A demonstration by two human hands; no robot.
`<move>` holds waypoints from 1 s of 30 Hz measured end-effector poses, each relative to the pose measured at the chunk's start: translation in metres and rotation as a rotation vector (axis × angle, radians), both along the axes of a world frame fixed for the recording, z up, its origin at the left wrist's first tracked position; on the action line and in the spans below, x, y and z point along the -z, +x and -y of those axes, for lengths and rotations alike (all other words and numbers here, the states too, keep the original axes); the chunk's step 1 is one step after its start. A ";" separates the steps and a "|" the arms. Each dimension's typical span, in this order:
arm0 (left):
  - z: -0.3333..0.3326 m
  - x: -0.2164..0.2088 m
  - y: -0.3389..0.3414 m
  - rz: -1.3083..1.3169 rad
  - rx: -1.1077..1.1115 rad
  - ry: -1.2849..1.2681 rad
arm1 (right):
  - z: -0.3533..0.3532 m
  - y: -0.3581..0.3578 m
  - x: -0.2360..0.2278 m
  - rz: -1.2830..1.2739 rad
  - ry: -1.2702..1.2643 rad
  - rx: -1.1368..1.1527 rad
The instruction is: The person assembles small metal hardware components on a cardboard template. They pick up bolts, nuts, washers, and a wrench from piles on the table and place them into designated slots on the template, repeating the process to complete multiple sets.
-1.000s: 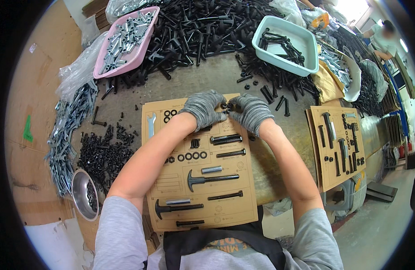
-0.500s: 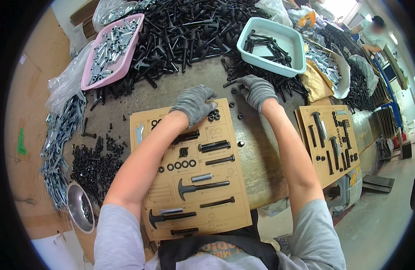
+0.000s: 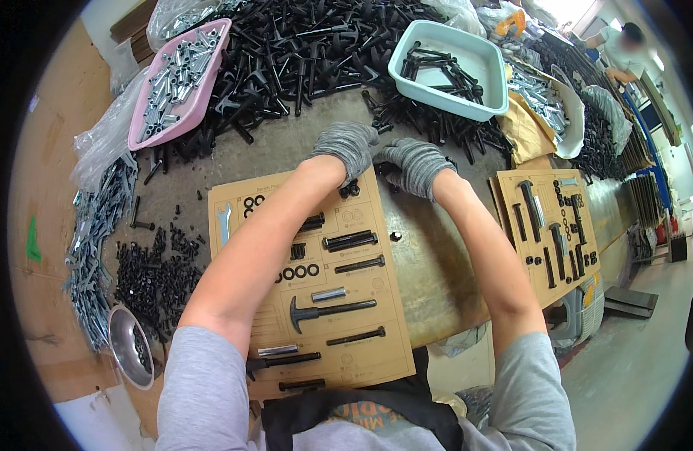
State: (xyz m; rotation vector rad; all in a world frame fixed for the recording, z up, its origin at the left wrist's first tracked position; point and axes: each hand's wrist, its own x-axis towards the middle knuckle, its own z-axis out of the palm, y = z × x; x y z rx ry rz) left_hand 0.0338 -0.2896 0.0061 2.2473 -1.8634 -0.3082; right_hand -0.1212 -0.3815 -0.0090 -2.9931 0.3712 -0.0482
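Note:
My left hand [image 3: 344, 150], in a grey knit glove, reaches over the far right corner of the cardboard sheet [image 3: 395, 316]. Its fingers are curled; what they hold, if anything, is hidden. Close beside it, just past the sheet's right edge, my right hand [image 3: 418, 167] wears the same glove, fingers bent inward over the metal tabletop. Its grip is also hidden. Black nuts [image 3: 349, 190] lie on the sheet below my left hand. The sheet also bears an open-end wrench [image 3: 224, 223], black washers [image 3: 301, 271], long bolts [image 3: 351, 240], a silver tube [image 3: 329, 295] and a black T-shaped hook bolt [image 3: 333, 310].
A heap of black hook bolts [image 3: 286, 60] fills the far side between a pink tray [image 3: 140, 120] of silver tubes and a pale blue tub [image 3: 459, 111]. At right lies a second laid-out sheet [image 3: 511, 192]. Small bolts [image 3: 158, 278] and a steel bowl [image 3: 121, 338] sit left. Another person [image 3: 620, 52] works far right.
My left hand has moved right and away from me, and my right hand slightly left and nearer, so they are now close together. The sheet sits slightly further left in view.

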 end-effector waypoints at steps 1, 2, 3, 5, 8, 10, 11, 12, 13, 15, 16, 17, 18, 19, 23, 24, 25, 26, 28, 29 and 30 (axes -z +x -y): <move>-0.004 -0.001 -0.001 0.001 -0.007 -0.026 | 0.000 -0.001 0.000 -0.029 0.001 0.023; -0.007 -0.002 -0.003 0.010 0.009 -0.016 | -0.002 -0.004 -0.001 -0.050 0.008 0.059; -0.012 -0.006 -0.005 0.018 0.022 -0.008 | -0.005 -0.006 -0.004 -0.073 0.014 0.092; -0.018 -0.006 -0.009 0.051 0.058 0.036 | -0.012 -0.014 -0.007 -0.109 0.027 0.157; -0.016 -0.002 -0.020 0.132 0.142 0.105 | -0.022 -0.032 -0.008 -0.147 0.040 0.218; -0.013 0.002 -0.029 0.196 0.242 0.125 | -0.026 -0.044 -0.005 -0.067 0.033 0.136; -0.011 0.004 -0.034 0.222 0.247 0.136 | -0.028 -0.045 -0.001 -0.067 0.041 0.111; -0.008 0.004 -0.038 0.250 0.247 0.145 | -0.030 -0.044 0.001 -0.067 0.047 0.083; -0.006 0.005 -0.042 0.278 0.248 0.155 | -0.032 -0.041 0.002 -0.037 0.034 0.080; 0.001 0.007 -0.043 0.323 0.244 0.195 | -0.037 -0.033 -0.005 -0.083 0.061 0.097; 0.002 0.010 -0.041 0.310 0.233 0.162 | -0.040 -0.027 -0.010 -0.104 0.074 0.099; 0.002 0.013 -0.038 0.298 0.220 0.129 | -0.043 -0.022 -0.011 -0.106 0.046 0.100; 0.000 0.007 -0.040 0.282 0.223 0.097 | -0.042 -0.023 -0.008 -0.069 0.071 0.117; 0.000 -0.001 -0.039 0.268 0.199 0.100 | -0.040 -0.024 -0.005 -0.032 0.095 0.132; -0.034 -0.032 -0.012 -0.055 0.086 -0.187 | -0.060 -0.024 -0.023 0.042 0.264 0.119; -0.046 -0.030 -0.004 -0.146 0.056 -0.223 | -0.072 -0.018 -0.030 0.038 0.276 0.106; -0.059 -0.030 0.006 -0.231 0.019 -0.263 | -0.082 -0.005 -0.037 -0.032 0.238 0.056; -0.071 -0.030 0.014 -0.315 -0.017 -0.303 | -0.090 0.002 -0.036 -0.027 0.129 -0.015; -0.092 -0.025 0.015 -0.402 -0.047 -0.318 | -0.092 0.011 -0.030 -0.204 0.104 0.001; -0.103 -0.022 0.013 -0.444 -0.064 -0.323 | -0.091 0.011 -0.027 -0.173 0.142 -0.019; -0.115 -0.022 0.011 -0.507 -0.078 -0.288 | -0.089 0.010 -0.024 -0.142 0.180 -0.044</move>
